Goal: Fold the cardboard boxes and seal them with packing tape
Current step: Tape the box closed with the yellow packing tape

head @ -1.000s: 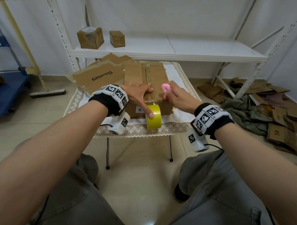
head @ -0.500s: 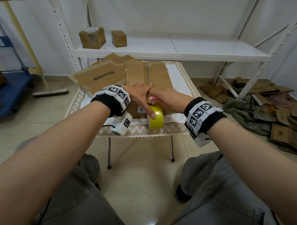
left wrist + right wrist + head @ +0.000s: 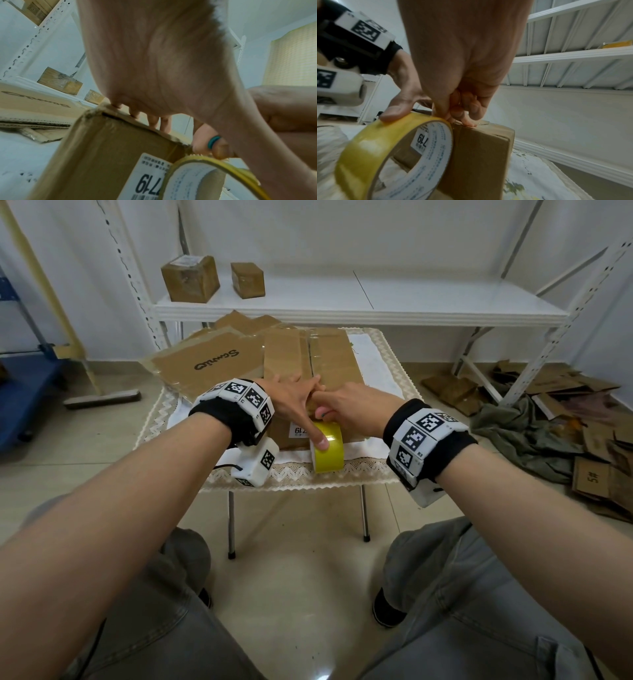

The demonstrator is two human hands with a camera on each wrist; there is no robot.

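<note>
A brown cardboard box (image 3: 329,361) with its top flaps down stands on the small table (image 3: 387,371). A yellow tape roll (image 3: 329,453) stands on edge against the box's near face. My left hand (image 3: 294,398) lies flat on the box top, its thumb pressing down on the roll (image 3: 373,146). My right hand (image 3: 346,409) pinches a small pink cutter with a teal ring (image 3: 214,142) at the box's near top edge, right above the roll (image 3: 193,180). Its curled fingers (image 3: 464,115) touch the box top (image 3: 479,155).
A flattened printed carton (image 3: 212,361) lies on the table left of the box. Two small sealed boxes (image 3: 190,278) (image 3: 247,279) sit on the white shelf behind. Loose cardboard and a cloth (image 3: 582,440) cover the floor at right. A broom (image 3: 102,398) lies at left.
My right hand came down and left with the pink cutter, from above the box's right side to the near top edge by the roll. The left hand stayed put.
</note>
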